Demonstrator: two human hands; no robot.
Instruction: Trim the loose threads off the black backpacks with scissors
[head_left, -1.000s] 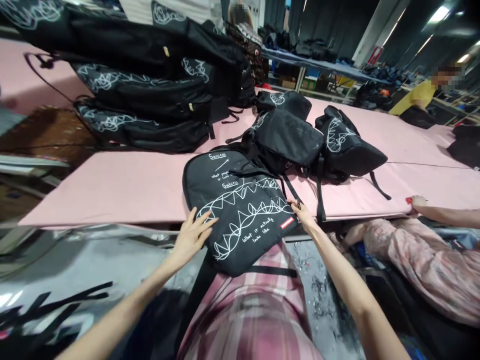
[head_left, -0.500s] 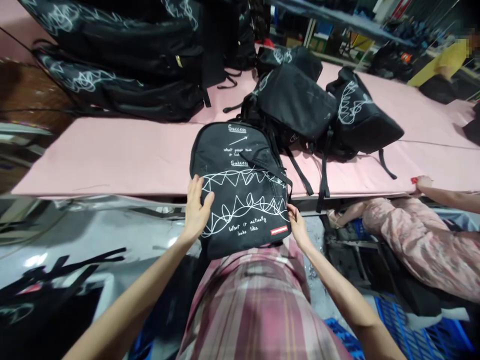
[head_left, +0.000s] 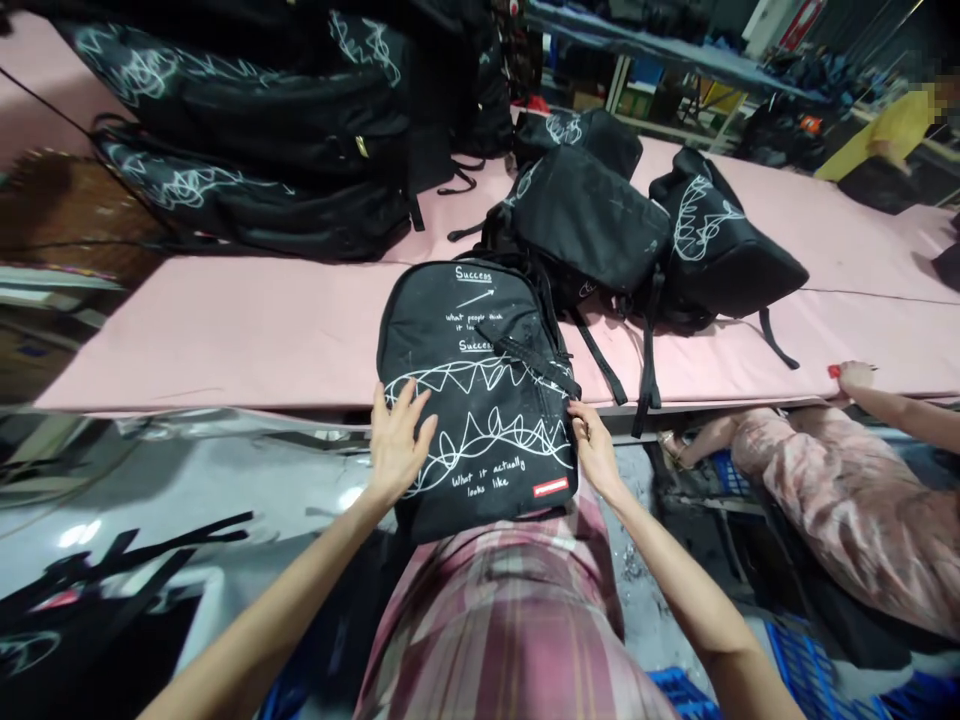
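A black backpack with white printed writing, zigzag scribbles and a small red label lies front up, partly on the pink-covered table edge and partly over my lap. My left hand rests on its left side, fingers spread and lying flat on the fabric. At the right side edge, my right hand has its thumb and fingers closed on the bag's side; the fingertips are partly hidden. A loose black strap lies across the upper right of the front.
Stacked black backpacks stand at the back left. More black bags lie just beyond mine on the pink table, straps hanging over the edge. A co-worker's hand holds something small and red at right. Blue crates are below.
My left hand's fingers have spread wider on the bag's front. My right hand has moved slightly up along the side edge. The view has tilted a little upward.
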